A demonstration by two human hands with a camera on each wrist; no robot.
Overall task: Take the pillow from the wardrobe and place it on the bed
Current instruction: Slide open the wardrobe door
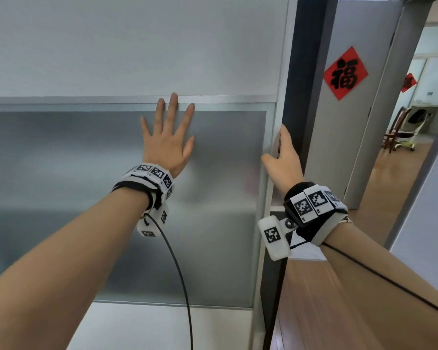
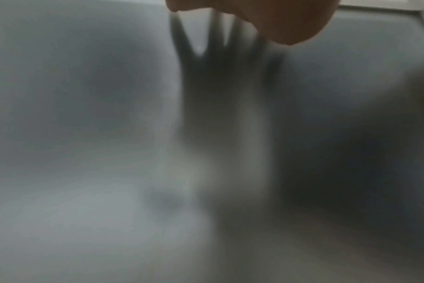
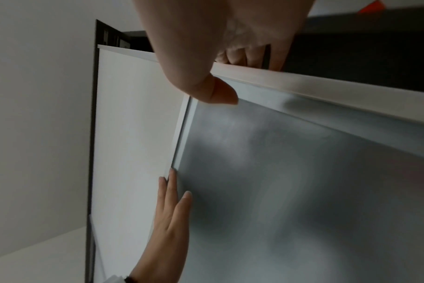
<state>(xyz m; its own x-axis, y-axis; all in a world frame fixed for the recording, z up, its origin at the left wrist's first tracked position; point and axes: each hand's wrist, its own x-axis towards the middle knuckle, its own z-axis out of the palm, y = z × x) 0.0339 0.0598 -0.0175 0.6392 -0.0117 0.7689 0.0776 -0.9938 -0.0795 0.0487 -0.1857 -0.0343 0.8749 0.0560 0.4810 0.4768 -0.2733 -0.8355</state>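
A wardrobe sliding door with a frosted grey glass panel and white upper panel fills the head view. My left hand lies flat on the glass with fingers spread, fingertips at the metal crossbar. My right hand grips the door's right edge, fingers curled behind the frame, thumb on the front. In the right wrist view the right hand's fingers hook over the white door edge and the left hand presses on the glass. No pillow is visible; only blurred shapes show behind the glass.
A dark wardrobe frame post stands right of the door. Beyond it a grey room door carries a red paper decoration. Through the doorway lie wood floor and a chair.
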